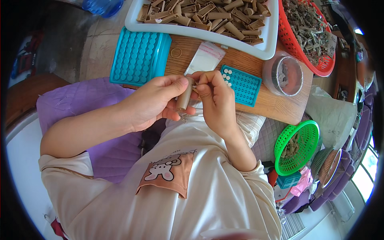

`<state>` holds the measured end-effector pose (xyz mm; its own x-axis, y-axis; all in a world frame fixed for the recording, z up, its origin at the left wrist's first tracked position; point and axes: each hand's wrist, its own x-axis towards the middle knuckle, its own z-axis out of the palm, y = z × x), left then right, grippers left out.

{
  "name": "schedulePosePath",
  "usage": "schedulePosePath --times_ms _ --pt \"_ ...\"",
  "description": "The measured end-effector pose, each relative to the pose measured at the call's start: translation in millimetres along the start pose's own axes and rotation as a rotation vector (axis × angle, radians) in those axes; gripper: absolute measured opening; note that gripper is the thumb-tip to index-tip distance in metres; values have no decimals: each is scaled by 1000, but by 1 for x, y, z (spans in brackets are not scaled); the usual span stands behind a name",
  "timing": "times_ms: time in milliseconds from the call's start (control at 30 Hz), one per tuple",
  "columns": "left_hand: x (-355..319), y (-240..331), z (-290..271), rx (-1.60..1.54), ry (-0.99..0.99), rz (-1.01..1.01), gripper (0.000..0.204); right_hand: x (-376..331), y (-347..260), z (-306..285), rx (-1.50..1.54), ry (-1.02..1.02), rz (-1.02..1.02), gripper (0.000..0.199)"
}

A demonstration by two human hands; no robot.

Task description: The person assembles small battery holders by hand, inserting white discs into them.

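My left hand (154,102) grips a brown paper tube (185,98), held upright over my lap. My right hand (214,98) pinches at the tube's top end with thumb and fingers. What the fingertips hold there is too small to see. Just beyond the hands, on the wooden board (276,105), lies a small teal grid tray (241,85) with a few white pellets in its left holes. A clear plastic bag (206,57) lies next to it.
A larger teal mould tray (138,56) sits at the board's left. A white tray (267,42) full of brown tubes lies behind. A red basket (298,48) of dried herbs, a round clear tub (285,75) and a green basket (298,147) stand to the right.
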<state>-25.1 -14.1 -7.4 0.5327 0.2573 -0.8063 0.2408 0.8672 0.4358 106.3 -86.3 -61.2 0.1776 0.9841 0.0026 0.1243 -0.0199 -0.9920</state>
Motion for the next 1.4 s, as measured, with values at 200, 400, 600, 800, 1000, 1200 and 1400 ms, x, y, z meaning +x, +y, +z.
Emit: schedulePosePath --times_ms 200,400,600,800,1000,1200,1400 --pt "5 -5 -9 18 -13 10 28 0 9 7 1 27 -90 5" --pt "5 -8 -7 37 -17 -10 28 -2 8 5 56 -30 38 4" --pt "0 -4 -3 94 -110 33 35 -4 7 -5 246 -138 116 5" --pt "2 -15 4 115 -186 181 46 -13 20 -44 102 -159 -167 20" --pt "-10 5 -7 135 -141 331 44 -85 23 -180 11 914 91 22" --pt "-3 -11 -7 -47 -87 -58 26 -160 51 -256 -56 1352 186 37" --pt "-2 -6 -3 18 -90 -9 22 -132 41 -240 -30 1128 23 37"
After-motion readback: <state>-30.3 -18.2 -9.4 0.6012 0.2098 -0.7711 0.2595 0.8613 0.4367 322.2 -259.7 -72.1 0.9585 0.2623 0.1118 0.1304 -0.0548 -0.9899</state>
